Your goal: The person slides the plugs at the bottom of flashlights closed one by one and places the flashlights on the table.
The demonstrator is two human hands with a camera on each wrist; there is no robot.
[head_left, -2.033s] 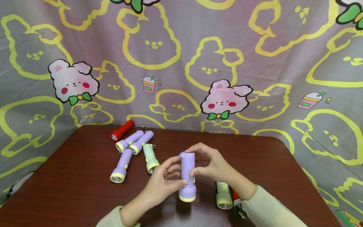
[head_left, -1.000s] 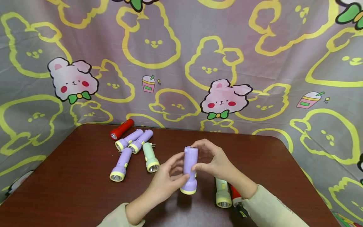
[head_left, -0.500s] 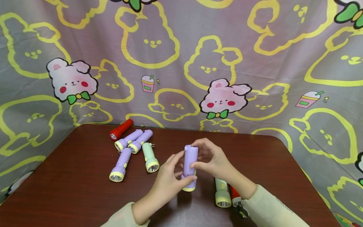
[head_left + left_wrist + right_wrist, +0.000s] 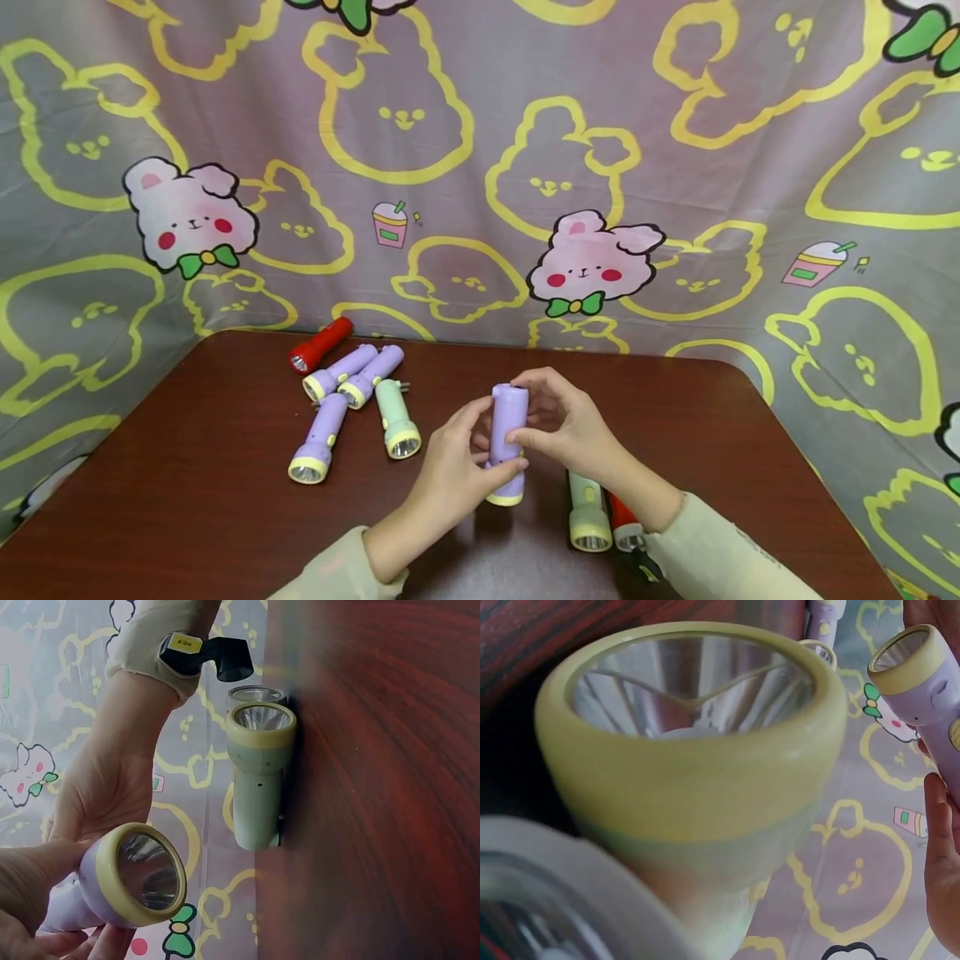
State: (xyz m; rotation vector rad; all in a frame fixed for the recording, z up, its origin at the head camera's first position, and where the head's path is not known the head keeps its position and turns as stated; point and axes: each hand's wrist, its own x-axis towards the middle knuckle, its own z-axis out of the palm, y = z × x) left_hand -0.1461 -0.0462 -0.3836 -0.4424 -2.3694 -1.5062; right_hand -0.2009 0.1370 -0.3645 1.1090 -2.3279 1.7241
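A purple flashlight [image 4: 510, 412] with a pale yellow rim is held above the table, its lens end downward. My left hand [image 4: 453, 458] grips it low, with the thumb across the front near the head. My right hand [image 4: 566, 421] holds the upper body from the right, thumb on the front and fingers behind, partly hidden. In the left wrist view the purple flashlight [image 4: 96, 881] shows its lens, which looks unlit. The right wrist view shows the purple flashlight [image 4: 934, 705] at the right edge, with a yellow button on its side.
At the left lie a red flashlight [image 4: 321, 344], several purple flashlights [image 4: 322, 429] and a green flashlight [image 4: 395, 410] with plug prongs out. Under my right forearm are another green flashlight [image 4: 588, 512] and a red one [image 4: 624, 518]. A patterned curtain [image 4: 450, 200] stands behind the table [image 4: 187, 500].
The purple flashlight has moved slightly right and up, and both hands have gone with it. My left thumb has slid further across its front. The flashlights on the table stay put.
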